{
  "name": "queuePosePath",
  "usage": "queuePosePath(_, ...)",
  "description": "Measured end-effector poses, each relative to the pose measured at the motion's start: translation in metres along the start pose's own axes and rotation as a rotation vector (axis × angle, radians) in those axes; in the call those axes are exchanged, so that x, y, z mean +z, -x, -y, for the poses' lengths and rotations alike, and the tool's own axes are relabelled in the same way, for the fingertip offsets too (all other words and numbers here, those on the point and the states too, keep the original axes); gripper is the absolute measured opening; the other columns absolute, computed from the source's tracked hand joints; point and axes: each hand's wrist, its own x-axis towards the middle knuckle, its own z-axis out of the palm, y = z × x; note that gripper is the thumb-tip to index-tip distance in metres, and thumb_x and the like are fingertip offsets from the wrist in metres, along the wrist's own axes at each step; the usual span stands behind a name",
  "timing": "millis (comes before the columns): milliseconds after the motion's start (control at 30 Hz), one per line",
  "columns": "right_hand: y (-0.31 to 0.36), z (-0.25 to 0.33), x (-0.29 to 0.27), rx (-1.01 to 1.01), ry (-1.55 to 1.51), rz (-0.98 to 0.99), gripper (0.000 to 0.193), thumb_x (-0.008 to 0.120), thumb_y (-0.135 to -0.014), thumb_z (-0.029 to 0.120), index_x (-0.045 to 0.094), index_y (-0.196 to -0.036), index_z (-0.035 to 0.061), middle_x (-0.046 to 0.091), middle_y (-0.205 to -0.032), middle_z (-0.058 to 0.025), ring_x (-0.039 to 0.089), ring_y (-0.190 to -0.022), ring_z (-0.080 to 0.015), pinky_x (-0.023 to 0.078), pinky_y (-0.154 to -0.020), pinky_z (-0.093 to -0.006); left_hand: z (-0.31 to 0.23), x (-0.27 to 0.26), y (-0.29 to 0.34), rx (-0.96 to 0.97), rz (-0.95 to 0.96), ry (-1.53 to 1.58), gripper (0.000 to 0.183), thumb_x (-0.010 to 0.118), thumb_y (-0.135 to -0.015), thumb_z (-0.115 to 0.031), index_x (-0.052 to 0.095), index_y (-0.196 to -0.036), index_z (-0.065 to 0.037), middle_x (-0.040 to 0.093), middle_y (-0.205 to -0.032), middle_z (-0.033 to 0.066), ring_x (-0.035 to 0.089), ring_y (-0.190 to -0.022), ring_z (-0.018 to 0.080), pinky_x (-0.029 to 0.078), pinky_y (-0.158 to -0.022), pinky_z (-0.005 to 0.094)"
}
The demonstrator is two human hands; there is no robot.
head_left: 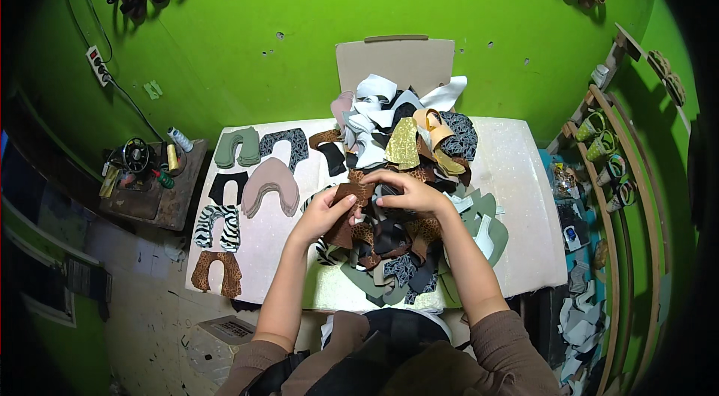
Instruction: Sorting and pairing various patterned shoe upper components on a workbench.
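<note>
My left hand [323, 216] is closed on a brown cut piece of material [341, 234], its thumb pressed on a face with leopard print near the top. Close beside it, my right hand [410, 195] is bent with its fingertips at the far edge of that piece. Something dark shows under its thumb; I cannot make out what it grips. Both hands are over a heap of cut pieces in zebra, leopard, black and grey [389, 235]. Farther back, the heap holds white strips [367, 134] and a glittery gold piece [403, 143].
Sorted U-shaped pieces lie on the table's left: green [238, 147], pink [269, 188], zebra [217, 228] and leopard [217, 273]. Green pieces [483, 220] lie right of the heap. A sewing machine [137, 160] stands left; a wooden rack with sandals [599, 143] stands right.
</note>
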Motion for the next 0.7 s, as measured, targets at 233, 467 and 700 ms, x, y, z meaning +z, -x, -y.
queuePosePath(233,-0.001,-0.001,0.012,0.073,-0.196,0.095,0.025,0.069,-0.075,0.013,0.055,-0.094,0.0030,0.054,-0.111,-0.0048,0.046,-0.108,-0.0147,0.033,-0.096,-0.0296,-0.010,-0.012,0.007,-0.051,-0.023,0.102,0.015,0.053,-0.088,-0.018,0.053,-0.094,-0.003,0.055,-0.071,0.0007,0.053,-0.059,0.0069,0.045,-0.054,0.0198)
queuePosePath(467,-0.014,0.000,0.049,0.351,-0.675,0.114,0.036,0.068,-0.077,0.013,0.052,-0.107,0.0023,0.054,-0.104,-0.0001,0.047,-0.096,-0.0074,0.038,-0.086,-0.0242,-0.002,-0.029,0.018,0.010,-0.179,0.144,0.015,0.052,-0.089,-0.018,0.053,-0.094,-0.004,0.055,-0.071,0.0019,0.052,-0.060,0.0082,0.044,-0.056,0.0208)
queuePosePath(700,-0.030,-0.012,0.115,0.450,-1.131,-0.300,0.052,0.062,-0.076,-0.003,0.040,-0.122,0.0010,0.057,-0.103,-0.0061,0.056,-0.093,-0.0130,0.046,-0.082,-0.0254,0.018,-0.076,0.049,-0.010,-0.387,0.247,0.014,0.049,-0.091,-0.016,0.053,-0.093,-0.003,0.056,-0.074,0.0020,0.054,-0.065,0.0097,0.046,-0.063,0.0226)
